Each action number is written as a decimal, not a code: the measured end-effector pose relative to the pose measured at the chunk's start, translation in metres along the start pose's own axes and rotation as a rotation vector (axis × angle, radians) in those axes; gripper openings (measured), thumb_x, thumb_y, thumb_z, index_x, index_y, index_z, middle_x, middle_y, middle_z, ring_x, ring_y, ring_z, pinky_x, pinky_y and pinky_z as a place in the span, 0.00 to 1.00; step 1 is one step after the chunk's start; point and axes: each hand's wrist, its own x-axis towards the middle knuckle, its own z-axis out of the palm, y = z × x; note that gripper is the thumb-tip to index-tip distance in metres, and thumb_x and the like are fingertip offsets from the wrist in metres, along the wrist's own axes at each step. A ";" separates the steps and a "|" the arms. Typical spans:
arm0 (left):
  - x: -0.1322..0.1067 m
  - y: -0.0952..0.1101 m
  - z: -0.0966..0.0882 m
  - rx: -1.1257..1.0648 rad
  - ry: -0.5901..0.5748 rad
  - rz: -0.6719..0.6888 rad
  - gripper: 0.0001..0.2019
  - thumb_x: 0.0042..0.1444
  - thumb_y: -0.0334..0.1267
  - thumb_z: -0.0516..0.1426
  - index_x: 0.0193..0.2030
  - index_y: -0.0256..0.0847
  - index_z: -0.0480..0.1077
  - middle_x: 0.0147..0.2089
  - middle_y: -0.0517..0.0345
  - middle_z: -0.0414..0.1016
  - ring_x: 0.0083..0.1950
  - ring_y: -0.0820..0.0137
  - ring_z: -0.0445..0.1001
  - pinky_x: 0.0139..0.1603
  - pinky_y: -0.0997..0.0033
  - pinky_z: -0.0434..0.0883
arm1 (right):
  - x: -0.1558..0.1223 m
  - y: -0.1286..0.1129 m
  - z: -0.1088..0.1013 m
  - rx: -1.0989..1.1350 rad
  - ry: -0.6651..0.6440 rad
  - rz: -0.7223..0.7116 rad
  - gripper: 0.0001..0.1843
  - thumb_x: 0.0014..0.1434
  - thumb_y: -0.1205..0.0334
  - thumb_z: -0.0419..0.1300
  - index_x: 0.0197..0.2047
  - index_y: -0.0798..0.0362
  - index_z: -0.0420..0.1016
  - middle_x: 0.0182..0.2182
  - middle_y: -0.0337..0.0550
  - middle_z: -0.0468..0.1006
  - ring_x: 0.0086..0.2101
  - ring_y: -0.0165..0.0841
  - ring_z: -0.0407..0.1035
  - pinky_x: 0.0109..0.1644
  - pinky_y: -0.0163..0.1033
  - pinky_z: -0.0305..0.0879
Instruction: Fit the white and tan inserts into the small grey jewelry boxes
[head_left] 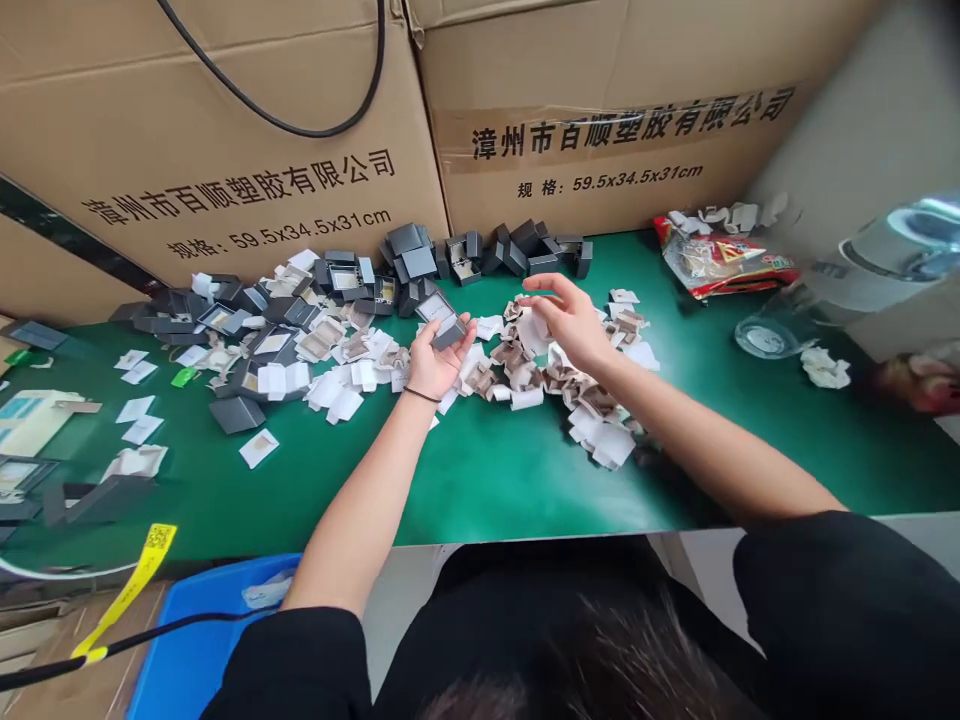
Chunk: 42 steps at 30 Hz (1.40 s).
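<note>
The left hand (pixel 436 362) is holding a small dark gray box (pixel 450 331) above the middle of the tabletop (pixel 480 490), and its grip is closing around the sides of that box. The palm is facing up, with the thumb sitting on the left side and the fingers curling up on the right side. The white inside of the box is showing, and the box is tilting a little. The left arm (pixel 360 490) is slanting up and to the right from a black sleeve (pixel 296 660), and a thin dark band (pixel 422 394) is circling the wrist. The right hand (pixel 566 318) is hanging over a messy heap of torn paper bits (pixel 525 375). Its grip is looking open, with the fingers bending and pointing left toward the box, and no thing is showing in them. The back of this hand is facing up. The right arm (pixel 697 425) is slanting up and to the left from the other sleeve, and the elbow is sticking out wide. The two hands are sitting near each other but not touching. Just to the left of the held box, more white cards (pixel 345 390) and dark boxes (pixel 285 345) are lying in a jumbled pile. Behind the hands, two big brown cartons (pixel 300 130) are standing side by side. A red bag (pixel 724 262) is lying near the back, to the right of the right hand.
</note>
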 end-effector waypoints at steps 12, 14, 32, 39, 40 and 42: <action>-0.003 0.013 -0.003 0.121 -0.018 -0.213 0.21 0.56 0.36 0.54 0.58 0.42 0.61 0.47 0.50 0.74 0.48 0.58 0.75 0.48 0.57 0.72 | 0.007 0.028 0.003 0.915 0.007 0.610 0.24 0.49 0.66 0.58 0.51 0.44 0.68 0.58 0.40 0.66 0.60 0.42 0.55 0.62 0.54 0.54; -0.004 0.016 -0.004 0.131 -0.022 -0.242 0.22 0.56 0.36 0.54 0.58 0.45 0.60 0.49 0.51 0.74 0.48 0.59 0.75 0.47 0.58 0.72 | 0.009 0.025 0.001 1.009 0.038 0.638 0.26 0.46 0.69 0.58 0.50 0.42 0.69 0.58 0.39 0.65 0.61 0.42 0.52 0.62 0.56 0.54; 0.000 0.004 -0.009 0.138 -0.054 -0.164 0.13 0.58 0.35 0.50 0.41 0.29 0.71 0.38 0.47 0.77 0.38 0.67 0.77 0.49 0.63 0.72 | 0.004 0.039 0.008 1.072 -0.006 0.585 0.13 0.51 0.71 0.61 0.41 0.51 0.71 0.46 0.44 0.76 0.48 0.35 0.70 0.58 0.44 0.64; -0.001 0.002 -0.008 0.229 -0.134 -0.103 0.16 0.60 0.40 0.49 0.42 0.29 0.71 0.40 0.44 0.77 0.41 0.63 0.77 0.48 0.61 0.72 | 0.002 0.032 0.008 1.008 -0.013 0.559 0.10 0.52 0.69 0.62 0.39 0.51 0.71 0.43 0.43 0.78 0.44 0.32 0.73 0.49 0.38 0.70; -0.002 0.002 -0.007 0.236 -0.140 -0.092 0.16 0.60 0.40 0.48 0.42 0.29 0.71 0.41 0.44 0.77 0.42 0.62 0.77 0.48 0.60 0.72 | 0.001 0.033 0.009 0.993 -0.026 0.547 0.10 0.52 0.68 0.62 0.39 0.51 0.72 0.43 0.43 0.78 0.45 0.32 0.73 0.50 0.38 0.70; -0.002 0.001 -0.006 0.247 -0.145 -0.083 0.17 0.60 0.41 0.48 0.43 0.29 0.71 0.43 0.44 0.77 0.43 0.61 0.77 0.49 0.59 0.72 | 0.000 0.035 0.011 0.963 -0.047 0.517 0.09 0.51 0.66 0.62 0.38 0.50 0.72 0.43 0.43 0.77 0.45 0.33 0.72 0.52 0.40 0.68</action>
